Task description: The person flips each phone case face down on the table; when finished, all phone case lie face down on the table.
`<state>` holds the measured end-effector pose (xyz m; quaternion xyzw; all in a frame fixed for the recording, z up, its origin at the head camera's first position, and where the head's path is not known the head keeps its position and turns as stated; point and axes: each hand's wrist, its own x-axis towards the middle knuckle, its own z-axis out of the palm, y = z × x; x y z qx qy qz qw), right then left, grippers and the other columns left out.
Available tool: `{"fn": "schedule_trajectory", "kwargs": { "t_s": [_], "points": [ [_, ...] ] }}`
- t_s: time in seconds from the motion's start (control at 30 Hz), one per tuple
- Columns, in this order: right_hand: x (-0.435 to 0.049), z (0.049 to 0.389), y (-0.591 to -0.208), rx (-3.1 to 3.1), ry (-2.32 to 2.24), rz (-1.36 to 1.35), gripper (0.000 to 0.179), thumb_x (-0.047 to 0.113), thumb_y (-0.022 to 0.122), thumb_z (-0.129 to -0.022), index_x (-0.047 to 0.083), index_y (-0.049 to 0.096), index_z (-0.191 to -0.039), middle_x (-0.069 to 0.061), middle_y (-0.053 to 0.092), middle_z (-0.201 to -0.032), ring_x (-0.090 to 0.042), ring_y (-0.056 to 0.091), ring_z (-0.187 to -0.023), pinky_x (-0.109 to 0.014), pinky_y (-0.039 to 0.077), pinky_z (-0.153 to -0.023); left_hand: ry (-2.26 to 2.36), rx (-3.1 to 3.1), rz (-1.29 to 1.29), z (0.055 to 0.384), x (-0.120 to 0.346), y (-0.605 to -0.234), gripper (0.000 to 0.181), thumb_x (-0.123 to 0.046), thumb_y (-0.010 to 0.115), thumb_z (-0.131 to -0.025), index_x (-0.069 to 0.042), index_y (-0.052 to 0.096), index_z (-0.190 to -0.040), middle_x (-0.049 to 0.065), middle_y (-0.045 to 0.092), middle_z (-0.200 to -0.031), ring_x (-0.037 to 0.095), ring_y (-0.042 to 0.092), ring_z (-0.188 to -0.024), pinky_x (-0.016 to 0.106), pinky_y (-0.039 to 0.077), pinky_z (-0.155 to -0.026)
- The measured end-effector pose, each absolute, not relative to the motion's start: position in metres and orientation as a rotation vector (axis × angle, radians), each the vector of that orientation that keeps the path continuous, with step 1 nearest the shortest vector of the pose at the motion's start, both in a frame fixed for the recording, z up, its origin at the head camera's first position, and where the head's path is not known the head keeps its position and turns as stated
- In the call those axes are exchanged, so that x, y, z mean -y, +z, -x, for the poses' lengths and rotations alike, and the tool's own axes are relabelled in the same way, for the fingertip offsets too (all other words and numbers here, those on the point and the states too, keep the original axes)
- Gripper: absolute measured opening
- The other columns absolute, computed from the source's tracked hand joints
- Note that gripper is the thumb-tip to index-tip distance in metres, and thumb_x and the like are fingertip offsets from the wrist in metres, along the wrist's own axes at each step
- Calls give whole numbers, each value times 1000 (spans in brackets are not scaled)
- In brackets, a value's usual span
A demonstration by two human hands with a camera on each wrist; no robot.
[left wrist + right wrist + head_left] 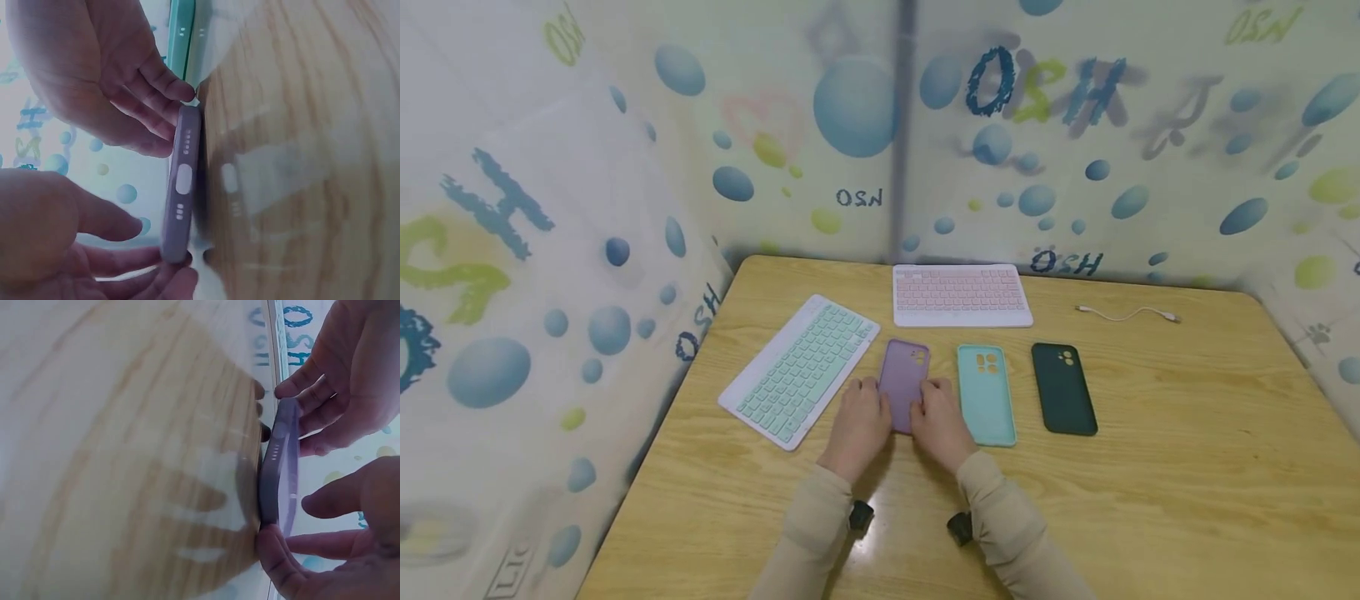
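A purple phone case [904,379] lies on the table between both hands, camera cutouts at its far end. My left hand [859,425] has its fingers curled at the case's left long edge, and my right hand [942,425] does likewise at the right edge. In the left wrist view the case's bottom edge [181,181] shows a port opening and small holes, close over the tabletop. The right wrist view has the right thumb [331,500] extended near the case's inner side, with fingertips [272,547] under its rim.
A turquoise phone case [988,408] and a dark green phone case [1065,392] lie to the right. A mint-keyed keyboard [808,371] sits slanted at the left; a pink-keyed keyboard [962,296] lies by the back wall. Farther right is a short white cable [1127,316].
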<state>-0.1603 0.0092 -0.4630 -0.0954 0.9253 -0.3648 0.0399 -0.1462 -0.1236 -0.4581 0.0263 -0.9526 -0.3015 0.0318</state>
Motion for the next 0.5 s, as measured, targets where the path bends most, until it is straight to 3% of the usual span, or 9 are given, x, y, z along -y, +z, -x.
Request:
{"fn": "schedule_trajectory", "kwargs": {
  "t_s": [0.17, 0.5],
  "points": [
    [-11, 159, -464, -2813, -1170, 285, 46, 8, 56, -94, -20, 49, -131, -36, 51, -126, -42, 58, -114, -50, 52, -98, -988, 2887, -90, 146, 123, -454, 21, -6, 50, -98, 7, 60, -112, 21, 65, -98, 33, 65, -91, 45, 56, -79],
    [-10, 164, -460, -2781, -1264, 267, 47, 24, 48, -102, -16, 56, -126, -34, 60, -121, -42, 55, -118, -52, 47, -102, -1146, 2770, -48, 150, 122, -443, 10, -4, 52, -97, -1, 60, -101, 15, 67, -91, 26, 64, -83, 39, 55, -71]
  ]
}}
